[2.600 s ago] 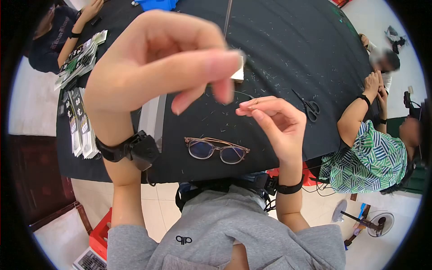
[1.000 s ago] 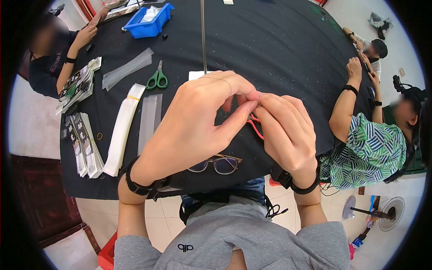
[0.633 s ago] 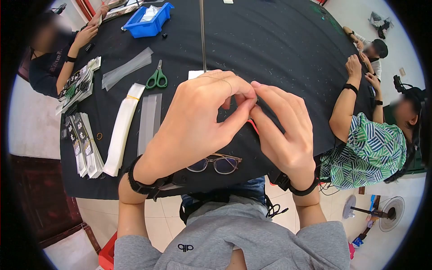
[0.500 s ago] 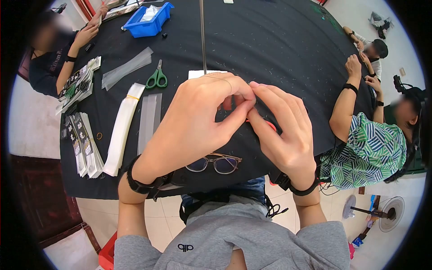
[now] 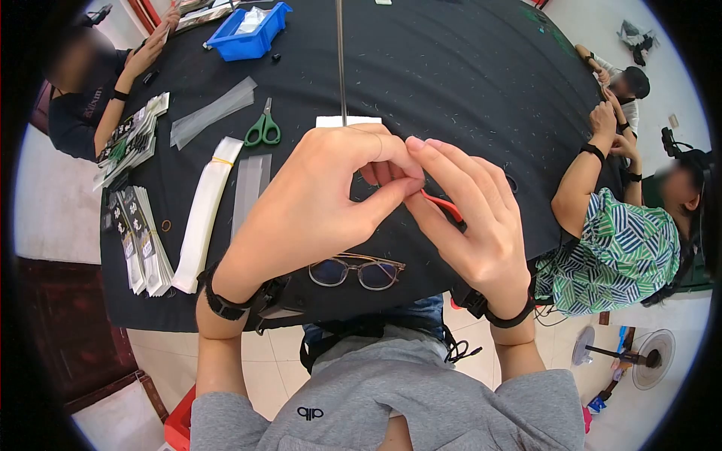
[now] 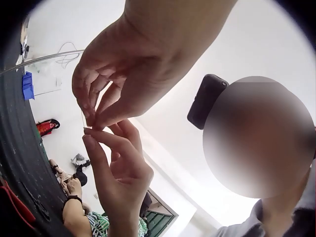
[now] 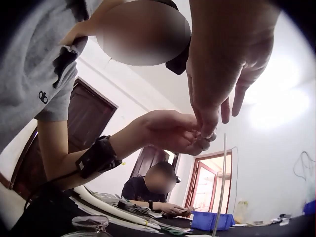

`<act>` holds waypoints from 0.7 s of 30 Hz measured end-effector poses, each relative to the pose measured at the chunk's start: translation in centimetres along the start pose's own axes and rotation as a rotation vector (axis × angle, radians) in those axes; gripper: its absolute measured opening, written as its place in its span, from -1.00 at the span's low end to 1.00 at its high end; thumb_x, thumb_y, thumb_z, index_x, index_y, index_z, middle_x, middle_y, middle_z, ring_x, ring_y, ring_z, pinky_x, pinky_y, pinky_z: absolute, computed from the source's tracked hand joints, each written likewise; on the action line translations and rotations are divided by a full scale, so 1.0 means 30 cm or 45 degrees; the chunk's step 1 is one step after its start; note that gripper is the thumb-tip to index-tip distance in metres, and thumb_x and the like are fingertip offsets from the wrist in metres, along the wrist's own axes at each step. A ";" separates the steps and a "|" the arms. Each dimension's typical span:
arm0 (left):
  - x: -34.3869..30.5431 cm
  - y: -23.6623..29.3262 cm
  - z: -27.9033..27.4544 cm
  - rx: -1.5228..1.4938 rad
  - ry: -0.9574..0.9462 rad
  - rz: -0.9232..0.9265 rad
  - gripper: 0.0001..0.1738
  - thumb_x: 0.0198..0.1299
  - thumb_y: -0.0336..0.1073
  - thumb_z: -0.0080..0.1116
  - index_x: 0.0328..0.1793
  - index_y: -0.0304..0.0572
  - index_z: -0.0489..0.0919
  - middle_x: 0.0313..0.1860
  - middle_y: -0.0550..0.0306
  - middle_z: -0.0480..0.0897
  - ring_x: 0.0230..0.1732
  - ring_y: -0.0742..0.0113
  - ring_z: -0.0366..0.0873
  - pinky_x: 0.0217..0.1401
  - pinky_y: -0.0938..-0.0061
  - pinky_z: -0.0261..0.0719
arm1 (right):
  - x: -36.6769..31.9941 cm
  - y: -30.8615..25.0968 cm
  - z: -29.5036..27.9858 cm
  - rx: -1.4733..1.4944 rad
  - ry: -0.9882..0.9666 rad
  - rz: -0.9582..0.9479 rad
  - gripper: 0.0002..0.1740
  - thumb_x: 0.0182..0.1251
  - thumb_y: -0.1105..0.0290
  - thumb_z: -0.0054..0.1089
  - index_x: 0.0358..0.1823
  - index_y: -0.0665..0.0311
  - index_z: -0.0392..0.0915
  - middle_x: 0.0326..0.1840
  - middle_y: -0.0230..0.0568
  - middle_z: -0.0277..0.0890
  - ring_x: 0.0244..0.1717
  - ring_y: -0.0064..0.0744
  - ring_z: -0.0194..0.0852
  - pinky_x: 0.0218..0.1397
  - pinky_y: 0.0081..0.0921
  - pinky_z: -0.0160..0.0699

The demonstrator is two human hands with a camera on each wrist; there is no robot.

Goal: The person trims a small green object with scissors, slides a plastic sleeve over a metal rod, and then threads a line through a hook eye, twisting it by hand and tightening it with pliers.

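Both hands meet fingertip to fingertip above the black-clothed table. My left hand (image 5: 323,180) pinches with thumb and index finger. A fine thread (image 5: 377,137) crosses the back of its index knuckle, and in the left wrist view a hair-thin line runs down between the two hands. The right hand (image 5: 477,218) comes in from the right, its index finger lapping over the left fingertips and its thumb just below. In the left wrist view the right thumb and index tips (image 6: 87,134) close at the thread's end. Anything smaller between the fingertips is hidden.
Eyeglasses (image 5: 357,272) lie below the hands, and a red handle (image 5: 444,204) shows behind the right hand. A thin upright rod (image 5: 341,68) rises from a white block (image 5: 348,121). Leftward are green scissors (image 5: 263,129), white strips (image 5: 207,218), printed packets (image 5: 147,240) and a blue bin (image 5: 250,34).
The left hand came down from high near the camera and joined the right at the fingertips. Over the last second the hands shifted slightly left, and the right index finger moved over the left fingertips.
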State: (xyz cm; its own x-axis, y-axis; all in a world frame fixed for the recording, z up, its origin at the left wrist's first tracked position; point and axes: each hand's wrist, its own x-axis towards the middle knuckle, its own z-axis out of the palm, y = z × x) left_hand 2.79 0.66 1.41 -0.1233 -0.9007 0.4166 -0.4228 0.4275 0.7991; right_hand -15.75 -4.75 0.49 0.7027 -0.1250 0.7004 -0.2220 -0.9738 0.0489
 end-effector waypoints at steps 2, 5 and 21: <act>0.003 0.001 -0.001 -0.001 0.010 0.011 -0.86 0.03 -0.57 0.27 -0.25 -0.40 0.61 -0.43 0.09 0.58 -0.41 0.41 0.52 -0.28 0.56 0.46 | 0.000 0.001 0.002 -0.010 0.004 -0.006 -0.73 -0.26 0.51 0.39 -0.40 0.39 0.65 0.11 0.03 0.53 0.08 -0.05 0.55 -0.01 -0.29 0.55; 0.013 -0.001 -0.003 0.038 0.050 0.080 -0.87 0.04 -0.58 0.26 -0.25 -0.39 0.62 -0.39 0.10 0.60 -0.37 0.42 0.52 -0.27 0.57 0.45 | -0.005 0.002 0.000 0.002 0.035 0.013 -0.74 -0.25 0.55 0.41 -0.41 0.37 0.65 0.10 0.03 0.52 0.08 -0.06 0.54 0.01 -0.28 0.55; 0.027 0.049 0.025 -0.088 0.038 0.009 -0.87 0.07 -0.61 0.25 -0.22 -0.39 0.63 -0.30 0.08 0.62 -0.28 0.43 0.56 -0.19 0.60 0.50 | -0.031 -0.005 -0.017 0.393 0.374 0.369 -0.76 -0.10 0.73 0.39 -0.32 0.46 0.62 -0.19 -0.07 0.60 -0.15 -0.18 0.63 -0.11 -0.42 0.62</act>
State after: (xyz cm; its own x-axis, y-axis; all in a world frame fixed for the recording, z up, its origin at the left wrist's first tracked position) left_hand 1.39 0.50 2.60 -0.0989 -0.8953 0.4344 -0.3592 0.4392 0.8234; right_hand -16.71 -4.40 0.20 0.4128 -0.3827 0.8265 -0.1387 -0.9233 -0.3582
